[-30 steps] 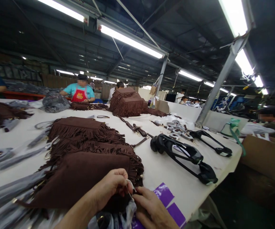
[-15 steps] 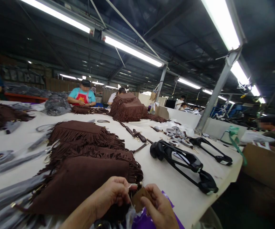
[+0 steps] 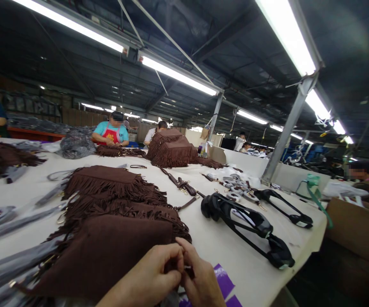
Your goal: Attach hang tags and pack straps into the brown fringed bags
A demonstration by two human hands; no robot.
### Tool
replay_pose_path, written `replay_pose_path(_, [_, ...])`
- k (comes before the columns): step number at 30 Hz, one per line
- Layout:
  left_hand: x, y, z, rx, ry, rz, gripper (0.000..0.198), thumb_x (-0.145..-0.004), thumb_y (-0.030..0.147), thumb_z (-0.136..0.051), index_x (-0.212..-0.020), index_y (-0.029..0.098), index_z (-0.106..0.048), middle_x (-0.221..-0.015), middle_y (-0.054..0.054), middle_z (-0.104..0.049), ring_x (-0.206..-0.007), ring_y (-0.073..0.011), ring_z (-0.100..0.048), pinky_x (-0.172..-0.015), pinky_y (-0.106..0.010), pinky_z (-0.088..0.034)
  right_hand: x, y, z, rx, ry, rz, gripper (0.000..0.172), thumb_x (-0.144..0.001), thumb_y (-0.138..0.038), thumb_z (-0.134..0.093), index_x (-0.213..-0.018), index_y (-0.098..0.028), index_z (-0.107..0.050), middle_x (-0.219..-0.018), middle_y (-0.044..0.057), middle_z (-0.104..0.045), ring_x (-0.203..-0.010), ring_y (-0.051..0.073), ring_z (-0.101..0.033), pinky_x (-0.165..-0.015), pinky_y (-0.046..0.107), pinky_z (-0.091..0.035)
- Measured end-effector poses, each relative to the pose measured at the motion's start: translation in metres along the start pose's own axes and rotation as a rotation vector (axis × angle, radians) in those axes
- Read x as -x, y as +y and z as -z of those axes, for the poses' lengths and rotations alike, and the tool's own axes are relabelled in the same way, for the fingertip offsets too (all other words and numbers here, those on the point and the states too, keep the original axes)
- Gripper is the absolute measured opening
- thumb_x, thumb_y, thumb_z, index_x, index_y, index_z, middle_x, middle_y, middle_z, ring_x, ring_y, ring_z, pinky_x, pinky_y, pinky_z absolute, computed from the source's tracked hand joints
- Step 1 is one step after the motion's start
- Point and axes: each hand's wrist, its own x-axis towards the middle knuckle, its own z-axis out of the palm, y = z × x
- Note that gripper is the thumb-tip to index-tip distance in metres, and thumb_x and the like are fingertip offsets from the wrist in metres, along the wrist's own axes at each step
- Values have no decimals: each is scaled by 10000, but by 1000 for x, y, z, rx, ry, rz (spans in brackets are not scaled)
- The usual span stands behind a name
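The left hand point(image 3: 152, 277) and right hand point(image 3: 200, 283) have come together, pinching something hidden at the near edge of the brown fringed bag point(image 3: 107, 251) on the desk point(image 3: 216, 238). The bag seems soft and limp; better to grip the seam, not the fringes.

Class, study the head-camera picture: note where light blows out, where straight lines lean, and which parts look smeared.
Head view: the ceiling light tubes burn out to white; head view: wide-lens distortion tilts the metal post; head view: the grey straps at the left edge are smeared, the left hand and right hand cropped at the bottom.
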Motion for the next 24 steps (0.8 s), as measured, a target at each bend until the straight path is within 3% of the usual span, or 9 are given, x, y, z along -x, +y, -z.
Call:
replay_pose_path(4, [4,7,8,-252,48,-63,211,-824,107,-390,-836,214,-571,-716,25,-605,-624,-134,-505,-577,-231,-344,-3,2,0,-73,-1,-32,685,-767,-210,-544,-1437,-221,-400,-765,-5,-690,-614,209,-644,-585,274,-525])
replay_pose_path(7, [1,2,13,-500,101,-149,258,-819,98,-427,-929,233,-617,-788,-8,-651,-725,-181,-558,-639,-266,-354,-7,2,-1,-127,-19,-62,523,-785,-211,-537,-1308,-216,-550,-711,-11,-671,-561,190,-613,-522,250,-490])
replay_pose_path(10, [-3,-2,14,-619,144,-212,313,-740,61,-481,-940,243,-638,-843,-25,-658,-822,-212,-543,-700,-290,-350,-9,3,-6,-150,-8,-31,294,-802,-225,-543,-1065,-210,-672,-757,2,-686,-644,200,-632,-580,249,-489])
replay_pose_path(14, [-4,-6,14,-355,97,-132,335,-706,80,-495,-987,221,-611,-830,1,-632,-786,-177,-550,-700,-265,-384,-6,10,-15,-140,-3,-50,343,-786,-229,-587,-1121,-206,-657,-620,-41,-616,-534,157,-555,-490,214,-435])
replay_pose_path(18, [-4,-15,23,-57,-15,-11,469,-707,134,-513,-1172,188,-548,-751,38,-573,-690,-141,-527,-615,-230,-387,1,18,-19,-252,-61,-105,482,-849,-395,-616,-1289,-206,-566,-582,-52,-570,-428,144,-531,-409,213,-434])
replay_pose_path(21, [-5,-20,36,-185,112,-17,479,-695,135,-513,-1167,179,-580,-667,59,-521,-651,-133,-491,-602,-232,-359,8,22,-11,-265,-4,-140,484,-931,-547,-487,-1251,-201,-598,-655,-4,-612,-433,156,-551,-420,242,-454])
replay_pose_path(24, [-6,-16,51,-177,309,-63,358,-711,183,-518,-1058,175,-606,-649,59,-510,-635,-125,-479,-598,-233,-364,17,28,7,-99,25,-90,477,-945,-586,-444,-1124,-217,-688,-665,24,-621,-501,183,-567,-519,283,-490])
